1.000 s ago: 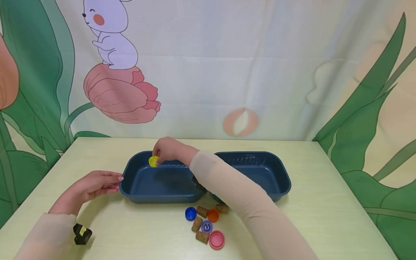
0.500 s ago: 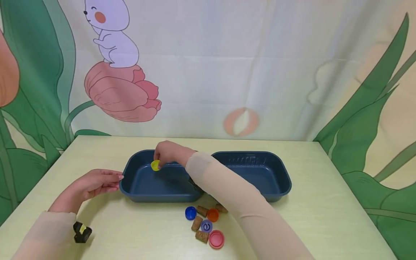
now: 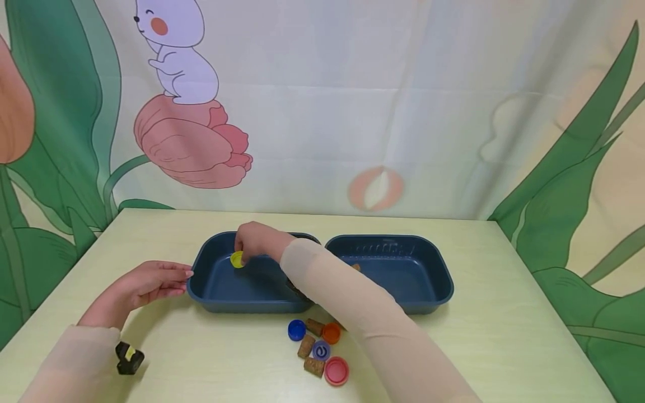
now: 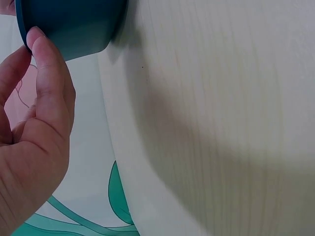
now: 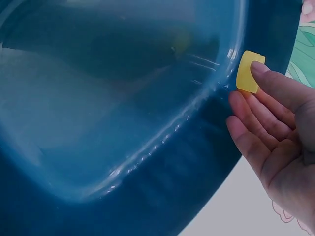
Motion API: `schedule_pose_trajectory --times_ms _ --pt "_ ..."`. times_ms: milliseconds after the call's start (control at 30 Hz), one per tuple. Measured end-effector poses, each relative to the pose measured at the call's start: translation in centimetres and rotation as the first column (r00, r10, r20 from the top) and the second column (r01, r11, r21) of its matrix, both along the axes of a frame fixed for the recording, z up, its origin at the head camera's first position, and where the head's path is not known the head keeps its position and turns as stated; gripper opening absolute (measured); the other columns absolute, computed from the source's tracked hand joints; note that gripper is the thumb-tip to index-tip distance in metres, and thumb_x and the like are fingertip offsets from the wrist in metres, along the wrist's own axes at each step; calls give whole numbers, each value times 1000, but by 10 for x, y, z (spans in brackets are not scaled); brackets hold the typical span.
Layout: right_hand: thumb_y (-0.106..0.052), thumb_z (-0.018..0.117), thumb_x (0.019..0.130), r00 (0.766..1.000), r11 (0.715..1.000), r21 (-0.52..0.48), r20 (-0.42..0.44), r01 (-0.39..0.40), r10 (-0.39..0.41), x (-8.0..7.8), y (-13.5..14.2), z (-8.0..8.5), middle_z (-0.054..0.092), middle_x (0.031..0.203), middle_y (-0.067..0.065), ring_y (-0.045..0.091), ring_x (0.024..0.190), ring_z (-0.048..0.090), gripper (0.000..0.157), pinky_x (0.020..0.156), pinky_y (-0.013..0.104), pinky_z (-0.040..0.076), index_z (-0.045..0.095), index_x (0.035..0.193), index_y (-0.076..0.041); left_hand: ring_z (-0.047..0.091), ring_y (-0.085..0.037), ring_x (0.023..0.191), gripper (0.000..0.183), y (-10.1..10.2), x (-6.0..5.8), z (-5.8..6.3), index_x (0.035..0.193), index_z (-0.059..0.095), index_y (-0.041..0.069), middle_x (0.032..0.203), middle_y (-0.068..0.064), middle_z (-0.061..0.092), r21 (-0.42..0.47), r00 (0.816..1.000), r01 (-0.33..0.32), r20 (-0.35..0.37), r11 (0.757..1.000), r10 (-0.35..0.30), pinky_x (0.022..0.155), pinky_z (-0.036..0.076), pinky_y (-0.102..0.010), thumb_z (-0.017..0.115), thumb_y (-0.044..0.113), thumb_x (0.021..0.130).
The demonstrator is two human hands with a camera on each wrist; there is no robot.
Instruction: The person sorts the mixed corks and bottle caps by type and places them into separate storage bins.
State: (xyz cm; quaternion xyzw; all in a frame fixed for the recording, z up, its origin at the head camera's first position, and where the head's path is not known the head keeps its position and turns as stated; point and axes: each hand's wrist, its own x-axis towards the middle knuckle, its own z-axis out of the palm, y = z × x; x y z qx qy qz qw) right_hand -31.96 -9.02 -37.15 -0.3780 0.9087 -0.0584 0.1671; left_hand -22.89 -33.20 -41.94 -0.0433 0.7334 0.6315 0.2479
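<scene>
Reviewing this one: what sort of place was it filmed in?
Probably an indoor staged filming spot: a creased, cartoon-printed fabric backdrop hangs behind a pale wood-grain table, with two dark blue trays set out on it. The room beyond is hidden.

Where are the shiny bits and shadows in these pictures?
Right wrist view: white glints run along the inner edge of the blue tray, plus a blurry yellow smudge, maybe the yellow cap reflected. Left wrist view: a big soft-edged shadow curves across the table. Head view: a fainter shadow lies below the left hand.
</scene>
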Motion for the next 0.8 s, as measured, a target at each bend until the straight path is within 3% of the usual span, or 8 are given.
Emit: schedule_pose_trajectory --times_ms 267,467,800 --pt "-19 75 95 1000 999 41 11 -1 1 2 -4 -5 73 127 3 13 101 64 32 92 20 56 73 125 -10 73 -5 78 14 -1 1 -1 104 72 15 86 8 76 3 1000 -1 -1 1000 1 78 63 -20 59 12 104" --pt "-19 75 95 1000 996 90 27 3 -6 0 -6 -6 70 133 2 13 107 67 36 97 21 56 70 130 -11 73 -5 78 17 -1 -1 -1 114 70 7 87 7 76 -3 1000 2 -6 1000 -2 77 63 -20 58 13 104" --pt "-17 74 95 994 988 154 107 5 -22 -4 -7 -6 73 124 5 11 87 62 35 93 23 56 71 129 -10 72 -5 78 23 -1 -1 -1 122 67 1 87 9 76 -25 1000 2 -13 1000 -2 77 62 -19 58 12 104"
